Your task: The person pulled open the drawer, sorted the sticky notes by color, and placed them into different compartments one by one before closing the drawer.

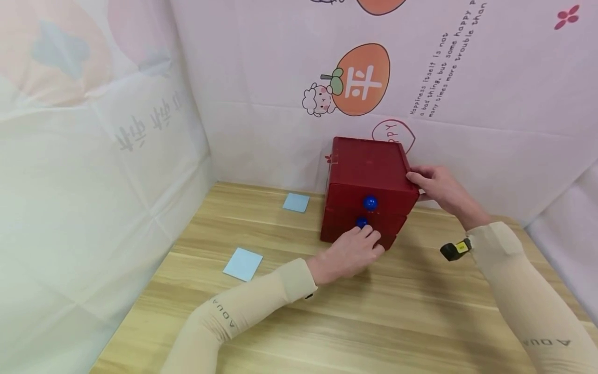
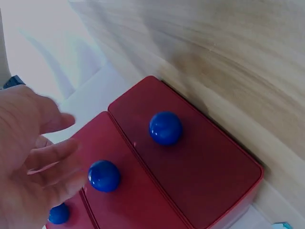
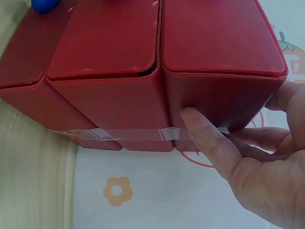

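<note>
A dark red three-drawer box with round blue knobs stands on the wooden table against the back cloth. My left hand is at its front, with loosely bent fingers near the middle knob in the left wrist view. Nothing is between those fingers. The top knob and the bottom knob both show. My right hand holds the box at its rear right, with the thumb flat on the side of the top drawer unit and the other fingers partly hidden behind. All drawers look closed.
Two light blue paper squares lie left of the box, one near the back and one closer. Clear tape runs across the box's side. Printed white cloth borders the wooden table at the back and sides.
</note>
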A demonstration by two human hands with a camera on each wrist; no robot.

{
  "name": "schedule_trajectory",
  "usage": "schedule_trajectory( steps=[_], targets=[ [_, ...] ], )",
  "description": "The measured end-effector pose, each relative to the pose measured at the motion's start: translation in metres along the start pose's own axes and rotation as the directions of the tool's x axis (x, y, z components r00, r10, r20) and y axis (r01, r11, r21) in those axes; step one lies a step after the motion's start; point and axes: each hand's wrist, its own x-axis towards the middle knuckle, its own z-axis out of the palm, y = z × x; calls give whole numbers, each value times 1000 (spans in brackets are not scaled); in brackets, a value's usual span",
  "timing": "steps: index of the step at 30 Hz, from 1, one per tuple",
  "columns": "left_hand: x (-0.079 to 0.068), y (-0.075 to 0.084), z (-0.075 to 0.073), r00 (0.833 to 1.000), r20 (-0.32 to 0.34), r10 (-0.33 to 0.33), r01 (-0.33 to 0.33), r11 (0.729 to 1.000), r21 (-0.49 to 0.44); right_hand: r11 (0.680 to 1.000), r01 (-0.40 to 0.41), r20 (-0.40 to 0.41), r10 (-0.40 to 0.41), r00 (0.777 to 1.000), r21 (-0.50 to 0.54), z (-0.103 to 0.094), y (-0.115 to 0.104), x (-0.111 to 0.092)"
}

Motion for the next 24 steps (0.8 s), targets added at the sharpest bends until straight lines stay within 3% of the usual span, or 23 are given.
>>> schedule_trajectory(
  steps=[7, 16, 24],
  targets=[
    [-6, 4, 12, 993, 111, -30, 30, 1000, 2, 1000, -4, 1, 4, 1000, 16, 1, 3, 0],
    [-6, 7, 26, 993, 114, 14, -16, 1000, 18, 1000, -5, -1, 5, 1000, 21, 2, 6, 1],
    [-4, 9, 35, 985, 171, 31, -37, 999, 32, 1000, 2, -5, -2, 1000, 4, 1, 2, -1]
  ],
)
